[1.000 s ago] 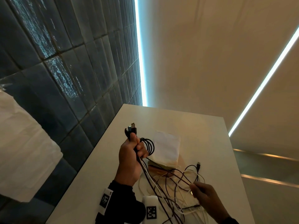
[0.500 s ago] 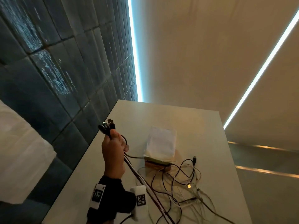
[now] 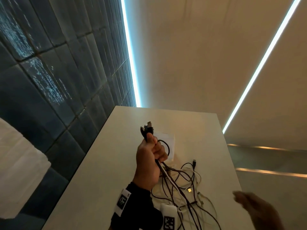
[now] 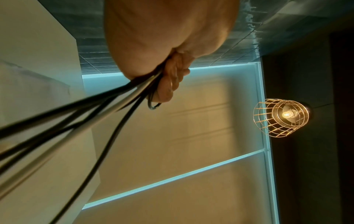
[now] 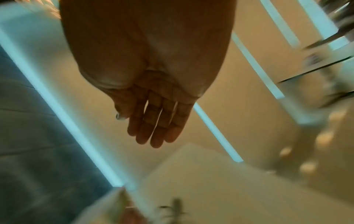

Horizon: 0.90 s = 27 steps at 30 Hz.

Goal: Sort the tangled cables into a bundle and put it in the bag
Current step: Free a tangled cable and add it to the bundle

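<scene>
My left hand (image 3: pixel 150 156) is raised above the white table (image 3: pixel 199 130) and grips a bunch of black and white cables (image 3: pixel 181 185). Their plug ends (image 3: pixel 147 129) stick up out of my fist. The cables run down from the fist (image 4: pixel 168 78) into a loose tangle on the table. In the left wrist view the taut cables (image 4: pixel 95 113) stretch away to the lower left. My right hand (image 3: pixel 254 208) is blurred at the lower right, with straight fingers (image 5: pixel 153 128) and nothing in it. A white bag (image 3: pixel 167 143) lies flat behind my left hand.
A dark tiled wall (image 3: pixel 49 80) runs along the table's left edge. The table's right edge drops off near my right hand. A caged pendant lamp (image 4: pixel 281 118) hangs in the left wrist view. A white padded surface (image 3: pixel 16 171) lies at the far left.
My right hand let go of the tangle, went out of view, and has come back open at the lower right. My left hand swung left with the cables, then returned toward the middle.
</scene>
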Each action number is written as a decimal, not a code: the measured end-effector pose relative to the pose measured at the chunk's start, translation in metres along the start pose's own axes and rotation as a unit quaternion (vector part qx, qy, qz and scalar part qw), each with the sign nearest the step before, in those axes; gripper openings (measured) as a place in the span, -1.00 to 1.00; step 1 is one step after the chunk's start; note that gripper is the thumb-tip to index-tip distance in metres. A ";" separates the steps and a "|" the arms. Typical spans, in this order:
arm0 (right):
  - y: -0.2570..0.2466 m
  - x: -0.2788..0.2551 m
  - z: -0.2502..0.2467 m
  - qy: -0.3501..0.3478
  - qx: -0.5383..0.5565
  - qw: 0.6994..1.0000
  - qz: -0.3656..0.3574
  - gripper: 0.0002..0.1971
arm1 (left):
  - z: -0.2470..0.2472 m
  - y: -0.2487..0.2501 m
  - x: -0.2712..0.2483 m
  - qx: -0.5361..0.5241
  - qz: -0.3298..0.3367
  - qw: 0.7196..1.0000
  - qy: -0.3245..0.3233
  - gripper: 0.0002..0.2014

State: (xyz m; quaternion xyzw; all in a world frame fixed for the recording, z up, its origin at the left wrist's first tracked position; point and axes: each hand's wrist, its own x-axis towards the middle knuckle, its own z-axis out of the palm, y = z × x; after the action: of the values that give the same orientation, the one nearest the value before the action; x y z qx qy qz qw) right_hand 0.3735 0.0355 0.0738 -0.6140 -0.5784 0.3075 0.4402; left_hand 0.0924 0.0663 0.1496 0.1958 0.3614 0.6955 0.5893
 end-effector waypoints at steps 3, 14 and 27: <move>-0.043 -0.004 0.040 -0.132 -0.036 0.985 -0.101 -0.75 | 0.008 -0.003 -0.006 0.012 -0.016 1.000 -0.004 -0.70; -0.075 -0.006 0.083 -0.134 -0.005 0.968 -0.211 -0.74 | -0.007 0.006 -0.010 0.103 -0.078 0.992 -0.010 -0.57; -0.001 -0.021 0.016 -0.100 -0.047 0.994 -0.007 -0.62 | -0.007 0.019 -0.003 0.036 -0.038 0.998 -0.037 -0.71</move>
State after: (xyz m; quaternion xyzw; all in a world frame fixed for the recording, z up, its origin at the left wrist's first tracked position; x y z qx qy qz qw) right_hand 0.3559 0.0174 0.0648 -0.5959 -0.6381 0.3368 0.3526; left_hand 0.0751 0.0608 0.1590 0.2285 0.3711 0.6519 0.6206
